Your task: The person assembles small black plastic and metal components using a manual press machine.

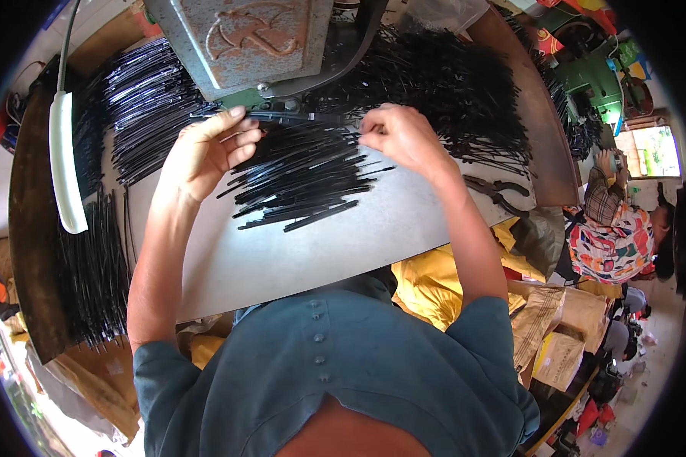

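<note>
Between my two hands, below the machine's grey metal housing (244, 34), stretches a thin black rib (290, 117), much like an umbrella rib. My left hand (209, 152) pinches it near its left end, the other fingers loosely curled. At its right end, the fingertips of my right hand (402, 135) are closed on it. Just below lies a loose pile of black ribs (297, 179) on the pale worktop (297, 259). What exactly the rib touches under the housing is hidden.
Black ribs lie stacked at the far left (149, 99), the near left (91, 266) and the far right (465, 99). Black-handled pliers (497, 194) rest at the right. A white lamp (67, 164) hangs at left. Cardboard (568, 320) and another person (613, 236) are right.
</note>
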Motion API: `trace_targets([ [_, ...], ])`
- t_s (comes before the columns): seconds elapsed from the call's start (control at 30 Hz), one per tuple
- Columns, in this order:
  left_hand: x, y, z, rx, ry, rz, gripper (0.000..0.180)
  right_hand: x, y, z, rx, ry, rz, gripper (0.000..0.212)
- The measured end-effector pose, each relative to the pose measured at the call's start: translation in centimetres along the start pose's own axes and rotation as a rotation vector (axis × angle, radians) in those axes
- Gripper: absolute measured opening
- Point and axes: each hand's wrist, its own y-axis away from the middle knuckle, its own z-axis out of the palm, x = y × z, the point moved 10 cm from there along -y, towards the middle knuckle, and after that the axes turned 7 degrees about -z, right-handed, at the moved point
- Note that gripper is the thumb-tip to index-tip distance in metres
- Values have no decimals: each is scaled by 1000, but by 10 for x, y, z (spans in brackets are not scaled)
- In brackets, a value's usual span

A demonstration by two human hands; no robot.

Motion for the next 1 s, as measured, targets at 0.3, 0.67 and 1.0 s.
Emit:
trace_targets([
  [0.3,5,11,-6,-43,-182,59,8,-25,-2,3,42,146,-98,8],
  [0.67,0,17,-5,70,-348,154,5,-62,-37,35,100,-815,-177,28],
  [1.0,-2,17,-4,48,-286,149,9,-60,-42,47,66,-1212,66,16],
])
